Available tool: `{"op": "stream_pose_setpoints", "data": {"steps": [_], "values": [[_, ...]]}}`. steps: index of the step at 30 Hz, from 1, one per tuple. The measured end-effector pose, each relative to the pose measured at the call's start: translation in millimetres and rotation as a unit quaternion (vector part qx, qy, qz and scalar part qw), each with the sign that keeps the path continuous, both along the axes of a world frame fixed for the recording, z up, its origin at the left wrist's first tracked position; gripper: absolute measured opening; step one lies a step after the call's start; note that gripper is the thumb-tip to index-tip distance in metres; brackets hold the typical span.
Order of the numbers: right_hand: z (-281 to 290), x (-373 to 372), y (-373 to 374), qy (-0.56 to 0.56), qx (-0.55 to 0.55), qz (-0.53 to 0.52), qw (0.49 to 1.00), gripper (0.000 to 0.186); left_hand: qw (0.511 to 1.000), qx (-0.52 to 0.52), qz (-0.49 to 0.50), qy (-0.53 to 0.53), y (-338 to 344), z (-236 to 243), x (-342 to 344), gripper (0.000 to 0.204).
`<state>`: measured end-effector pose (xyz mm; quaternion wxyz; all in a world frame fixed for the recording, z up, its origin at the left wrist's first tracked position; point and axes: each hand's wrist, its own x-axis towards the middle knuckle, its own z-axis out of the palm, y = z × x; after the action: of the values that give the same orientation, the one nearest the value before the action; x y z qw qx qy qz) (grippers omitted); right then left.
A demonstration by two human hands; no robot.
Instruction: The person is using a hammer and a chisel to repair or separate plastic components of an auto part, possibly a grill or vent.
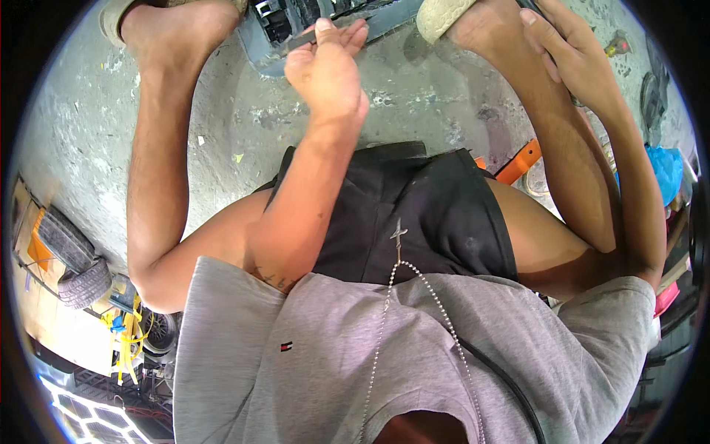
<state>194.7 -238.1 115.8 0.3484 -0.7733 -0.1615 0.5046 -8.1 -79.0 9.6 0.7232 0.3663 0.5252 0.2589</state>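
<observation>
My left hand (pixel 329 78) reaches forward at the top middle, its thumb pressed on a dark flat strip (pixel 302 41); the strip's kind is unclear. It is held over a grey plastic part (pixel 260 55) with black openings, which lies on the floor between my feet and is cut off by the upper edge. At the upper right my right hand (pixel 573 55) lies against my right shin, fingers curled. Something dark and narrow (pixel 546 10) shows along those fingers, mostly hidden, and I cannot make it out.
I sit low on a worn concrete floor (pixel 229 140), knees spread. Near my right thigh lies an orange piece (pixel 520 161). A blue plastic bag (pixel 664 174) is at the right. Tyres (pixel 83 283), a wheel (pixel 159 331) and yellow straps (pixel 127 344) are at the left.
</observation>
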Motion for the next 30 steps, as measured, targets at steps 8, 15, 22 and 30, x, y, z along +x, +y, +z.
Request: {"op": "stream_pose_setpoints", "data": {"steps": [8, 15, 22, 30], "values": [[6, -5, 3, -0.021, -0.02, 0.015, 0.999, 0.034, 0.995, 0.012, -0.058, -0.075, 0, -7, -18, 0.02], [6, -9, 9, -0.044, -0.03, -0.007, 0.999, 0.034, 0.904, -0.002, -0.429, -0.002, 38, 5, -24, 0.018], [5, -6, 0, -0.044, -0.05, 0.007, 0.998, 0.033, 0.773, 0.428, -0.418, 0.212, 24, 10, -6, 0.016], [2, -6, -1, -0.036, -0.014, 0.012, 0.999, 0.033, 0.685, 0.581, -0.408, 0.163, 31, -9, -1, 0.011]]}}
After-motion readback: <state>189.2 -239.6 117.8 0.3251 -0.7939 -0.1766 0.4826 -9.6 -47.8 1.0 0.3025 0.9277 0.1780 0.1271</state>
